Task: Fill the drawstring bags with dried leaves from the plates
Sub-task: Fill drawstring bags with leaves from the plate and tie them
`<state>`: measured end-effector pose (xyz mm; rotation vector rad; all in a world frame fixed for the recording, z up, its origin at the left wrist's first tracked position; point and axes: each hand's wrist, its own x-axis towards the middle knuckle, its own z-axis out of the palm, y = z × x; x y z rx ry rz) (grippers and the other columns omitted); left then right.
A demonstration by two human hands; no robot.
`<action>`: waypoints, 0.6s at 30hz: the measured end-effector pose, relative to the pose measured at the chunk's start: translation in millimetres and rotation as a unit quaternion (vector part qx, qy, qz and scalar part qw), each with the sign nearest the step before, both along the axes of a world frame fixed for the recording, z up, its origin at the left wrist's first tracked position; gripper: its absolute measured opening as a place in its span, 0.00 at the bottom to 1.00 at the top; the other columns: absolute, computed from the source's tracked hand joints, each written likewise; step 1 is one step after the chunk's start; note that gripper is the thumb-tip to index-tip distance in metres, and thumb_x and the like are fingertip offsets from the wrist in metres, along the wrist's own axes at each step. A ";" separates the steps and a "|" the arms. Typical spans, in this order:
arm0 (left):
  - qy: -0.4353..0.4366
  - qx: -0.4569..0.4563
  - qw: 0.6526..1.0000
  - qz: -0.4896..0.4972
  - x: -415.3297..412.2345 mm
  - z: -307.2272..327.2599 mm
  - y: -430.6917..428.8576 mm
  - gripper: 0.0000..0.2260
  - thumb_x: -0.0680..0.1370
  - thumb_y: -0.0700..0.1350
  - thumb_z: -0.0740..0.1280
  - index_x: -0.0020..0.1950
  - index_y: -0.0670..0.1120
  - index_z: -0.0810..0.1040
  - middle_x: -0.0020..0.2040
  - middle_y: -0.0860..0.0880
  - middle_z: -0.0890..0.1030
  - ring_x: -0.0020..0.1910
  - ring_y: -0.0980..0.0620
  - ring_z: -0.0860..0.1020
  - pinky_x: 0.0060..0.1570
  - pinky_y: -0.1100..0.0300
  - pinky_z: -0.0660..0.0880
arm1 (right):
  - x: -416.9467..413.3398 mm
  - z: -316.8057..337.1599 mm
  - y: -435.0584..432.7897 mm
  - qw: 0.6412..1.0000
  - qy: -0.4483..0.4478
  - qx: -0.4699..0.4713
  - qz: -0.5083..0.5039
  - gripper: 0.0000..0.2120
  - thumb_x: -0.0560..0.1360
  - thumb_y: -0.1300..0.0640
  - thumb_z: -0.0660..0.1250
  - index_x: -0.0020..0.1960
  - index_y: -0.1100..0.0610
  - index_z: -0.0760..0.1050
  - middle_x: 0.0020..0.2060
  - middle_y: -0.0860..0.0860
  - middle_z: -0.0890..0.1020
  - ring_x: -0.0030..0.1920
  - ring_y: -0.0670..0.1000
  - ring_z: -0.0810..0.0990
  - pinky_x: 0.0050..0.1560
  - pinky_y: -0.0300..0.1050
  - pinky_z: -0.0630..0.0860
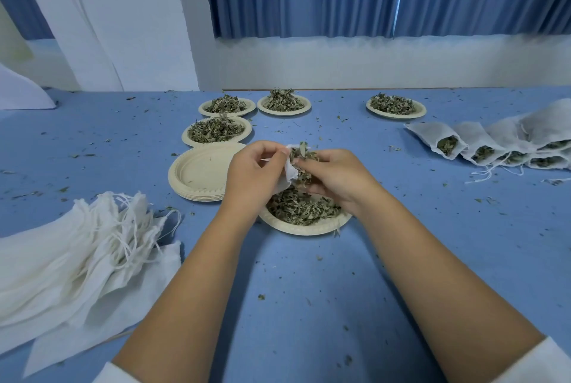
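Note:
My left hand (pixel 251 170) pinches the mouth of a small white drawstring bag (pixel 289 170) held above a beige plate (pixel 309 228) of dried leaves. My right hand (pixel 335 175) grips a clump of dried leaves (pixel 301 155) pressed against the bag's opening. Most of the bag is hidden behind my fingers. A pile of empty white drawstring bags (pixel 77 246) lies at the left. Several filled bags (pixel 500 141) lie in a row at the right, leaves showing in their open mouths.
A stack of empty plates (pixel 197 170) sits left of my hands. Further back stand several full plates of leaves (pixel 216 130), (pixel 227 106), (pixel 283 102), (pixel 395 106). Leaf crumbs are scattered over the blue tablecloth (pixel 309 290). A wall and blue curtain close off the far edge.

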<state>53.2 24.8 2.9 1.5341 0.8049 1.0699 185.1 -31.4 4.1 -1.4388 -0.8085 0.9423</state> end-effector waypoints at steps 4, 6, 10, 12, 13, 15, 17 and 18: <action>0.058 0.139 0.988 -0.023 4.1 -1.8 -9.0 0.04 0.78 0.42 0.69 0.45 0.48 0.82 0.38 0.52 0.84 0.39 0.53 0.81 0.42 0.58 0.79 | -7.3 -3.2 0.5 0.983 -0.154 -0.020 -0.095 0.04 0.74 0.64 0.69 0.42 0.56 0.79 0.39 0.54 0.82 0.31 0.50 0.81 0.27 0.39 0.76; 0.074 0.147 0.986 -0.011 5.5 -4.5 -9.4 0.04 0.78 0.43 0.68 0.45 0.48 0.82 0.35 0.54 0.83 0.36 0.55 0.81 0.38 0.62 0.77 | -6.6 -4.5 -0.2 0.980 -0.169 -0.022 -0.104 0.02 0.73 0.61 0.70 0.42 0.56 0.78 0.34 0.53 0.80 0.28 0.48 0.79 0.25 0.38 0.74; 0.063 0.099 0.991 0.071 1.8 -7.5 2.5 0.04 0.79 0.44 0.68 0.46 0.48 0.81 0.41 0.56 0.83 0.36 0.65 0.78 0.35 0.72 0.72 | -0.9 4.0 -1.7 0.999 -0.012 -0.024 -0.034 0.11 0.71 0.55 0.76 0.49 0.60 0.80 0.41 0.53 0.85 0.38 0.49 0.85 0.44 0.47 0.83; 0.054 0.082 0.990 0.102 -0.1 -7.9 7.1 0.04 0.79 0.45 0.67 0.46 0.48 0.82 0.44 0.56 0.83 0.40 0.65 0.78 0.38 0.75 0.71 | 2.9 11.3 -3.1 0.998 0.048 -0.024 -0.015 0.09 0.71 0.57 0.76 0.48 0.59 0.79 0.39 0.52 0.85 0.37 0.49 0.85 0.42 0.43 0.82; 0.049 0.077 0.989 0.112 -0.7 -8.2 8.4 0.05 0.79 0.45 0.67 0.47 0.47 0.82 0.44 0.56 0.83 0.41 0.66 0.78 0.39 0.75 0.71 | 4.6 14.6 -3.7 0.998 0.063 -0.023 -0.015 0.08 0.71 0.58 0.75 0.47 0.59 0.79 0.40 0.53 0.84 0.36 0.49 0.85 0.40 0.43 0.81; 0.038 0.068 0.989 0.127 -1.2 -8.7 10.1 0.05 0.79 0.44 0.67 0.48 0.47 0.82 0.44 0.57 0.82 0.39 0.69 0.77 0.39 0.77 0.70 | 6.7 19.6 -5.8 0.997 0.071 -0.023 -0.023 0.05 0.72 0.60 0.74 0.45 0.59 0.79 0.43 0.55 0.81 0.36 0.51 0.83 0.38 0.42 0.81; 0.035 0.062 0.989 0.133 -0.9 -9.1 11.1 0.05 0.79 0.44 0.67 0.48 0.47 0.82 0.44 0.57 0.82 0.38 0.71 0.76 0.38 0.77 0.70 | 6.9 22.6 -8.4 0.997 0.069 -0.021 -0.033 0.04 0.73 0.61 0.73 0.45 0.59 0.78 0.45 0.55 0.80 0.36 0.51 0.82 0.36 0.41 0.80; 0.036 0.062 0.988 0.134 -0.6 -9.4 11.3 0.05 0.79 0.45 0.67 0.48 0.47 0.82 0.44 0.58 0.81 0.38 0.71 0.76 0.37 0.77 0.69 | 6.7 23.7 -9.3 0.997 0.058 -0.022 -0.040 0.05 0.73 0.60 0.73 0.46 0.59 0.78 0.46 0.55 0.80 0.36 0.50 0.82 0.35 0.40 0.80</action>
